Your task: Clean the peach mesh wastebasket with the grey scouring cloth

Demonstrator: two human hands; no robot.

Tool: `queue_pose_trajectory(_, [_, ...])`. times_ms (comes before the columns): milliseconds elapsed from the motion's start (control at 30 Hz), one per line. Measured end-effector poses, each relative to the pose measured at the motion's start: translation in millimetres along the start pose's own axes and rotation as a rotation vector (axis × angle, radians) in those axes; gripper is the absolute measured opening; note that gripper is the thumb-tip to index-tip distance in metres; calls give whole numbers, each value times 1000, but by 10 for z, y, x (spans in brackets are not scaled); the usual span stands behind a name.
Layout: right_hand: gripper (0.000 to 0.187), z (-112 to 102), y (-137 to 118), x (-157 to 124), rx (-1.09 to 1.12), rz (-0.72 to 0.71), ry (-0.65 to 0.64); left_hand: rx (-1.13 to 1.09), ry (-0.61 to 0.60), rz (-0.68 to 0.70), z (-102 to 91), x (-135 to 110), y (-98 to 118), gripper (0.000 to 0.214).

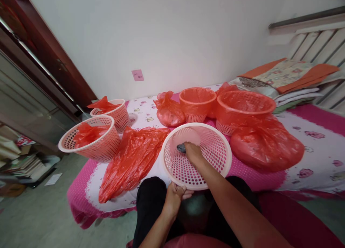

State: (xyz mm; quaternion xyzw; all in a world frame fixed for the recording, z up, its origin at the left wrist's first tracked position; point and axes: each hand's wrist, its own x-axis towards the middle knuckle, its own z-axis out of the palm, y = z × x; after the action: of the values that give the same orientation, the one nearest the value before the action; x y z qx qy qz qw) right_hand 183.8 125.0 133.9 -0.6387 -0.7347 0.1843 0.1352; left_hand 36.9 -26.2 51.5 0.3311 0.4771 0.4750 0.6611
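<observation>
A pale pink plastic basket (219, 140) with a holed wall is tilted toward me at the bed's near edge, above my knees. My left hand (176, 195) grips its near rim from below, thumb on the outside. Inside the basket, my right hand (192, 151) is closed on a grey cloth (181, 148), which it presses near the inner wall. Part of the cloth is hidden by the fingers. To the left of this basket lies a flat red plastic bag (132, 162).
Two pink baskets (104, 147) with red bags inside stand at the left. Behind and right are a red-lined basket (198, 101), a larger lined one (246, 106), and filled red bags (266, 147). Folded bedding (291, 79) lies at the right end of the bed.
</observation>
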Motion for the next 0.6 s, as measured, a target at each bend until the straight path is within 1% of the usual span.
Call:
queue_pose_trajectory(67, [32, 122, 22, 12, -56, 36, -70, 3, -3, 6, -16, 11, -11, 81])
queue_pose_trajectory(100, [36, 167, 36, 12, -73, 39, -105, 3, -6, 8, -21, 13, -12, 81])
queue_pose_trajectory(200, [60, 233, 90, 13, -93, 11, -194, 1, -14, 4, -21, 11, -5, 81])
queue_pose_trajectory(267, [66, 234, 129, 25, -91, -2, -231, 3, -9, -4, -8, 6, 3, 77])
queue_pose_trajectory(367, [63, 211, 166, 51, -78, 6, -256, 8, 3, -6, 21, -3, 22, 73])
queue_pose_trajectory(500, [38, 174, 144, 63, -17, 61, -250, 9, 2, -16, 54, -17, 70, 75])
queue_pose_trajectory(600, [39, 153, 98, 61, 46, 94, -240, 9, 12, -30, 64, -25, 99, 78])
